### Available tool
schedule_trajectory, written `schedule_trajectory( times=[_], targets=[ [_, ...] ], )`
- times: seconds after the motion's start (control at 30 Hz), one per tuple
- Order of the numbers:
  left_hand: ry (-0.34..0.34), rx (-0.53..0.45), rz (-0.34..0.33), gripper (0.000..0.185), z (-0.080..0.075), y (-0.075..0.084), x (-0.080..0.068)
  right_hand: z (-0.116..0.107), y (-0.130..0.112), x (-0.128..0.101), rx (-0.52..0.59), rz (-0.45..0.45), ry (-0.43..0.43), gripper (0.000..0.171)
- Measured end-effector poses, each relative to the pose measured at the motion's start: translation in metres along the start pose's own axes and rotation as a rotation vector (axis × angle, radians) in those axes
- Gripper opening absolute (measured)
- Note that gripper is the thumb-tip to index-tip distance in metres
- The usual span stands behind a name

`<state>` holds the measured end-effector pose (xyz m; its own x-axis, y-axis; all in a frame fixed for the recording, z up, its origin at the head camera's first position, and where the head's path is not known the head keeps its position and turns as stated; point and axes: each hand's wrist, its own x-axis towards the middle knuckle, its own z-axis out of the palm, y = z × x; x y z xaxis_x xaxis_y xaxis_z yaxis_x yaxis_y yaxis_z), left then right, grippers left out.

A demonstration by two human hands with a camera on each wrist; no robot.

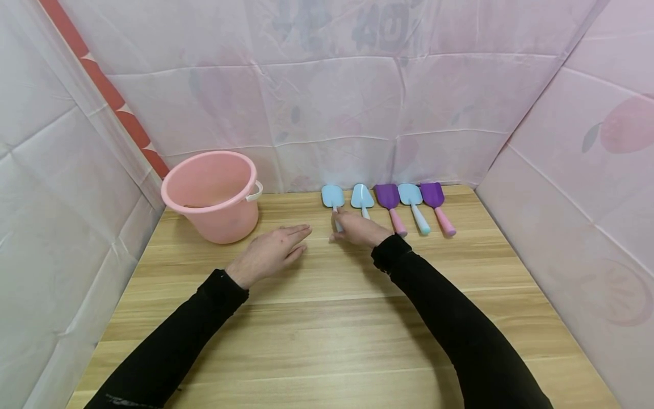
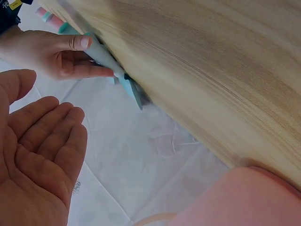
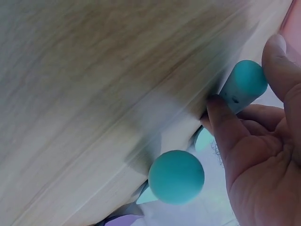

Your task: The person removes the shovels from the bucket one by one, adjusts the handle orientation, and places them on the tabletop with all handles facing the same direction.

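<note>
At the left end of a row of toy shovels, my right hand (image 1: 360, 228) grips the handle of a light-blue shovel (image 1: 333, 196). The right wrist view shows its teal-tipped handle (image 3: 244, 84) between thumb and fingers. My left hand (image 1: 273, 250) is held over the table to the left, palm turned inward, fingers extended and holding nothing. In the left wrist view its fingers (image 2: 47, 146) are slightly bent and the palm is bare. Beside the gripped shovel lies a second light-blue shovel (image 1: 362, 196).
Further right lie a purple shovel (image 1: 387, 196), a light-blue one (image 1: 410, 194) and another purple one (image 1: 432, 194), handles toward me. A pink bucket (image 1: 227, 224) with a white handle stands at the back left of the wooden table (image 1: 327, 341). Printed sheets (image 1: 327, 113) enclose three sides.
</note>
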<state>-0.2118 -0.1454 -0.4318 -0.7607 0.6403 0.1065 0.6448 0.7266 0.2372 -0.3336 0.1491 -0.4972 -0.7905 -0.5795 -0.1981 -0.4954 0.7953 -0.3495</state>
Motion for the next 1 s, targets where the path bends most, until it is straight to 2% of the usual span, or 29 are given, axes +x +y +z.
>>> schedule_trajectory(
  times=[0.1,0.3,0.43,0.63,0.83,1.0],
  targets=[
    [-0.003,-0.002,0.004,0.054,0.0,0.0,0.0,0.011,0.014,0.009,0.009,-0.032,0.028,0.1],
    [-0.005,-0.011,0.014,0.055,-0.005,-0.003,0.0,-0.019,-0.031,-0.021,0.046,0.037,-0.002,0.09],
    [0.042,0.002,0.013,0.055,-0.016,-0.006,-0.002,-0.027,-0.04,-0.033,0.072,0.045,0.033,0.087],
    [0.099,0.047,-0.008,0.057,-0.035,-0.01,-0.003,-0.037,-0.044,-0.043,0.063,0.01,0.11,0.083],
    [0.164,0.094,-0.02,0.058,-0.053,-0.017,-0.004,-0.045,-0.05,-0.054,0.017,-0.018,0.182,0.08],
    [0.229,0.068,-0.033,0.059,-0.07,-0.025,-0.007,-0.051,-0.054,-0.062,-0.033,-0.051,0.225,0.08]
  ],
)
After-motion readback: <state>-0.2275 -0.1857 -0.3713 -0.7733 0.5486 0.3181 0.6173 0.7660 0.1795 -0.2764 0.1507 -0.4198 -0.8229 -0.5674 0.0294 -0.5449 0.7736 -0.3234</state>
